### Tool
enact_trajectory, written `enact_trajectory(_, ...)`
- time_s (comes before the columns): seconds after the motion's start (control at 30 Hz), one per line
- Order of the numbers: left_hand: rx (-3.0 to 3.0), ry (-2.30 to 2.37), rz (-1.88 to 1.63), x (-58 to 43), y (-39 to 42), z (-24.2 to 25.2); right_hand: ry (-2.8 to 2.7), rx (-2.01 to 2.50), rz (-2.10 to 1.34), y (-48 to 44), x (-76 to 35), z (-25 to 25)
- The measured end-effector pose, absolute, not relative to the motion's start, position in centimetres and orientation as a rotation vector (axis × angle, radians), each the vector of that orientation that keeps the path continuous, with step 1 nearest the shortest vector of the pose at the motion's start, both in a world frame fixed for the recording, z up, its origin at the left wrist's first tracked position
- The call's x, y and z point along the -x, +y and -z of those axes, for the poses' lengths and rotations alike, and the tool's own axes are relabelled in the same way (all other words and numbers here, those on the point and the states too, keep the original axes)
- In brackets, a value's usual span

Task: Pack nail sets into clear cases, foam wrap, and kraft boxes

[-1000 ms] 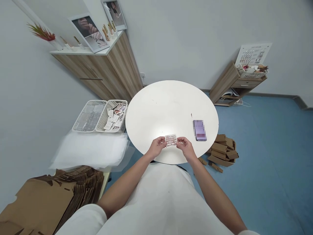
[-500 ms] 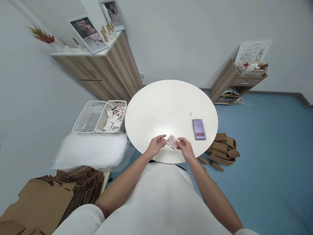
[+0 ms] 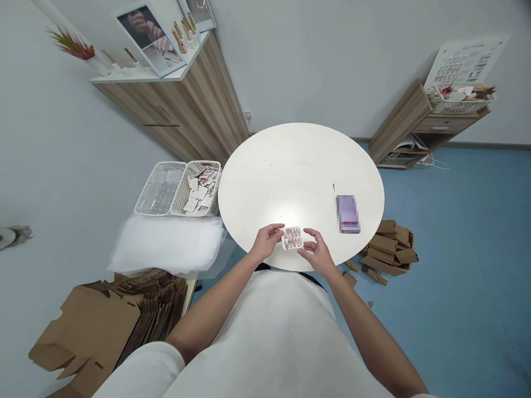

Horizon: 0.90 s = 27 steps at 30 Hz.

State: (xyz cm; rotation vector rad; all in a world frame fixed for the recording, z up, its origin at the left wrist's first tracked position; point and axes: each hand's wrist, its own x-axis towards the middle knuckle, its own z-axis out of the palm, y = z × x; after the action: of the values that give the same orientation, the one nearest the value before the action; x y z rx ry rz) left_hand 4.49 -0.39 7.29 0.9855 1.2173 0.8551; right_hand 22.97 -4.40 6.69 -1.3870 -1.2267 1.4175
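Observation:
A small clear tray of press-on nails (image 3: 292,237), set in two rows, is at the near edge of the white round table (image 3: 302,166). My left hand (image 3: 267,242) pinches the tray's left edge between thumb and fingers. To the right of the tray, my right hand (image 3: 318,252) has its fingers apart, with the fingertips close to the tray's right edge and nothing held between them. A phone with a blurred purple screen (image 3: 348,214) lies on the table to the right.
White baskets of clear cases (image 3: 160,188) and printed cards (image 3: 199,190) stand left of the table. Nearer are translucent sheets (image 3: 166,243) and folded cardboard (image 3: 95,326). Small brown boxes (image 3: 385,249) lie on the floor at right. Wooden cabinets (image 3: 166,116) stand behind.
The nail tray has turned from a tilted position to level, its nails now showing clearly. My right hand has let go of it, and my left hand has taken hold. The view has shifted slightly.

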Motion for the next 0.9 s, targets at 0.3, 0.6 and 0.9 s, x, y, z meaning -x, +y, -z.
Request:
enact_trajectory(0.3, -0.921, 1.260, -0.910, -2.5, -0.1, -6.2, -1.756, 1.331, -1.206, -2.7, -21.5, -7.1)
enact_trajectory(0.6, -1.136, 1.385, -0.844, 2.3, 0.1, -7.3, -1.692, 1.385, -1.169, -0.3, -16.9, -5.9)
enact_trajectory(0.9, -1.338, 1.466, -0.803, 9.3, 1.2, -5.0, -1.773, 1.470, -1.216, 2.7, -9.2, -5.0)
